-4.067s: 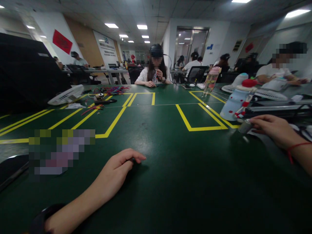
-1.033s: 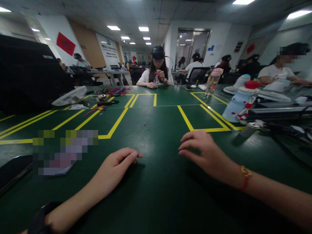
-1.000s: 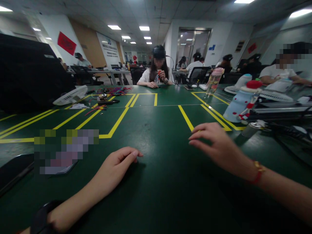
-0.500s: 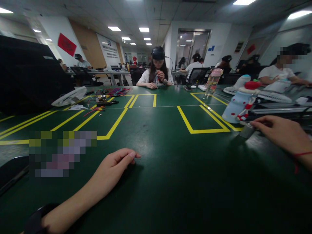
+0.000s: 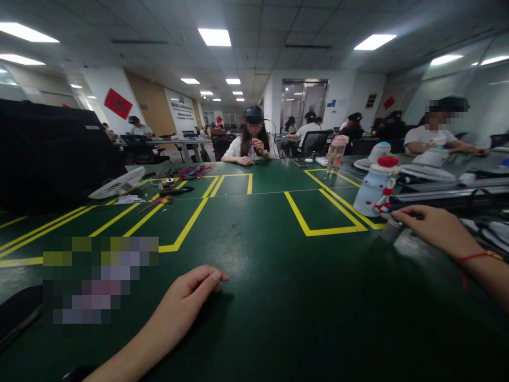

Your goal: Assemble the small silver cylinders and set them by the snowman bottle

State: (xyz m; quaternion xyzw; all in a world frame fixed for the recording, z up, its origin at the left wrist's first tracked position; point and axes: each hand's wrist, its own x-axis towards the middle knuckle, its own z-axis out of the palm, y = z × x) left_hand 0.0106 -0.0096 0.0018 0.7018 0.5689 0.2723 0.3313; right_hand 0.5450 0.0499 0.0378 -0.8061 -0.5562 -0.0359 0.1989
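Observation:
My left hand [image 5: 194, 292] rests on the green table [image 5: 278, 302] with its fingers curled and pressed together; whether anything is inside cannot be made out. At the right, my right hand [image 5: 435, 225] pinches the top of a small grey metallic cylinder [image 5: 392, 229], which is at the table surface. Just behind the cylinder stands a light blue bottle [image 5: 369, 192] with a red top and a red-and-white strap.
A black box [image 5: 51, 159] and a white fan [image 5: 119, 183] are at the left, near wires [image 5: 194, 171] and small parts. Beyond the yellow tape lines sits a person [image 5: 252, 143]. A clear bottle [image 5: 336, 155] and metal rails [image 5: 445, 188] are at the right.
The view has tilted up, so the table and both hands appear lower or shifted. My right hand still grips the grey cylinder beside the blue bottle.

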